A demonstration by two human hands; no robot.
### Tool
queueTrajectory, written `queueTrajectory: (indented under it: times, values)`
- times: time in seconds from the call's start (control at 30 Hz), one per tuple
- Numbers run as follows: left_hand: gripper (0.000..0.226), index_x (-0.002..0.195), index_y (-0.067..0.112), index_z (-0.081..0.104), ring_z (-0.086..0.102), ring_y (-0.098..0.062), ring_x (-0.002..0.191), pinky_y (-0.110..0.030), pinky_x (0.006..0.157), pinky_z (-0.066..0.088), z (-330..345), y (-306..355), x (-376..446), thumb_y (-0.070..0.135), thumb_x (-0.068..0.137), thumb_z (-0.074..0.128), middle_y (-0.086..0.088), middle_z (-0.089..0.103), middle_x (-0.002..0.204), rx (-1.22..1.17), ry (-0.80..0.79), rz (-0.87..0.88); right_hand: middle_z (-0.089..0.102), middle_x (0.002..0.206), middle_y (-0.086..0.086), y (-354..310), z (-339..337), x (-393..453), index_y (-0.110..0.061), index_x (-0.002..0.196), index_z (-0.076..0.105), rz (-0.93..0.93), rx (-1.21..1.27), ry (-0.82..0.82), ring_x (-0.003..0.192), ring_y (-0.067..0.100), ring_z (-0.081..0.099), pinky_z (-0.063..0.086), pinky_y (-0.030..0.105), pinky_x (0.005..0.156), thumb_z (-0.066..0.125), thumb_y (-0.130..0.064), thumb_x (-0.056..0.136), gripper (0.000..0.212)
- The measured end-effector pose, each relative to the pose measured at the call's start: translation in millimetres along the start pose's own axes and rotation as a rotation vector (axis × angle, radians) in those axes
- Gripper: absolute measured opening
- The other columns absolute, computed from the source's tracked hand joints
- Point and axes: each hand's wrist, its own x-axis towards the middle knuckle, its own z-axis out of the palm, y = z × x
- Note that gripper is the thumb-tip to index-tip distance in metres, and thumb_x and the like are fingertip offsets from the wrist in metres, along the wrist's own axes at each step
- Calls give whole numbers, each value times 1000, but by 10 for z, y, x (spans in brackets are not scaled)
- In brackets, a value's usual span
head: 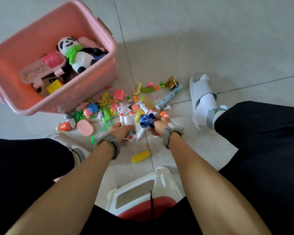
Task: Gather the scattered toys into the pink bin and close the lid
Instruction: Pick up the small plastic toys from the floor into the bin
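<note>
Fingers of left hand (120, 131) grip a rocket (127, 122), right hand (158, 127) a blue spool (147, 120) — mid-gather; next, carry both to bin (98, 92) at 10 o'clock.

Bare forearms, no sleeves; grey strap bands with dark edging round both wrists, behind left hand (120, 131) and right hand (157, 127). Black trousers (261, 133) on both legs. Grey straps round both ankles too. White socks, light grey open-toe slide slipper (201, 87) with ribbed top band on right foot; left foot mostly hidden
</note>
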Motion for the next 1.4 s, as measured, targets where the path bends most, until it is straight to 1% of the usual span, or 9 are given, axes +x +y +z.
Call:
queueTrajectory:
  times: [0.23, 0.43, 0.53, 0.67, 0.83, 0.93, 1.1, 1.2, 1.4]
  values:
    - [17, 71, 15, 62, 53, -10, 45, -21, 49, 41, -391, 300, -378, 12, 84, 71, 7, 62, 48, 54, 11, 153, 65, 85, 12, -420, 211, -481, -19, 119, 53, -159, -59, -24, 41, 15, 61, 49, 22, 42, 34, -4, 97, 32]
    - [13, 89, 14, 66, 58, -11, 56, -20, 50, 47, -949, 526, -688, 17, 81, 76, -4, 67, 74, 16, 121, 324, 64, 79, 8, -894, 561, -954, -24, 116, 53, -297, -73, -179, 39, 19, 61, 45, 21, 35, 33, -11, 101, 29]
    - [15, 89, 17, 67, 60, -10, 54, -21, 51, 50, -1209, 621, -802, 18, 79, 77, 4, 68, 62, 13, 161, 348, 65, 80, 13, -1059, 698, -1054, -27, 96, 60, -342, -11, -247, 47, 23, 63, 49, 28, 44, 31, -6, 99, 35]
    - [18, 94, 11, 70, 57, -14, 51, -18, 40, 41, -1664, 662, -909, 18, 80, 76, -7, 71, 73, -2, 205, 354, 66, 75, 13, -1292, 1055, -1160, -18, 95, 61, -238, 166, -380, 47, 18, 64, 50, 24, 41, 32, -16, 103, 30]
    - [13, 90, 13, 63, 61, -20, 62, -26, 53, 48, -2046, 685, -934, 12, 83, 74, -3, 68, 65, -61, 210, 326, 66, 54, 5, -1472, 1451, -1180, -7, 92, 61, -159, 392, -487, 44, 14, 65, 52, 22, 40, 33, -22, 104, 34]
    - [19, 94, 13, 62, 65, -16, 60, -25, 55, 54, -2204, 720, -882, 13, 81, 76, -7, 68, 78, -128, 249, 309, 68, 59, 6, -1609, 1626, -1202, -5, 92, 61, -146, 489, -558, 48, 15, 66, 53, 23, 41, 34, -26, 103, 35]
    - [21, 93, 21, 60, 70, -23, 87, -38, 80, 60, -2417, 801, -736, 22, 80, 77, -8, 71, 93, -194, 252, 306, 71, 75, 8, -1907, 1907, -1202, -6, 102, 61, -126, 587, -692, 60, 20, 71, 55, 25, 45, 37, -26, 102, 31]
    - [29, 102, 18, 61, 70, -24, 91, -40, 82, 59, -2495, 861, -642, 26, 79, 78, -8, 70, 97, -183, 260, 287, 73, 91, 13, -2085, 2021, -1187, -4, 111, 60, -138, 565, -788, 76, 27, 73, 57, 27, 47, 43, -25, 97, 31]
    - [29, 100, 23, 56, 68, -21, 94, -36, 82, 59, -2620, 978, -434, 32, 81, 76, -4, 67, 100, -132, 283, 229, 62, 116, 21, -2334, 2110, -997, -2, 130, 53, -53, 564, -888, 94, 37, 67, 59, 35, 58, 43, -49, 91, 62]
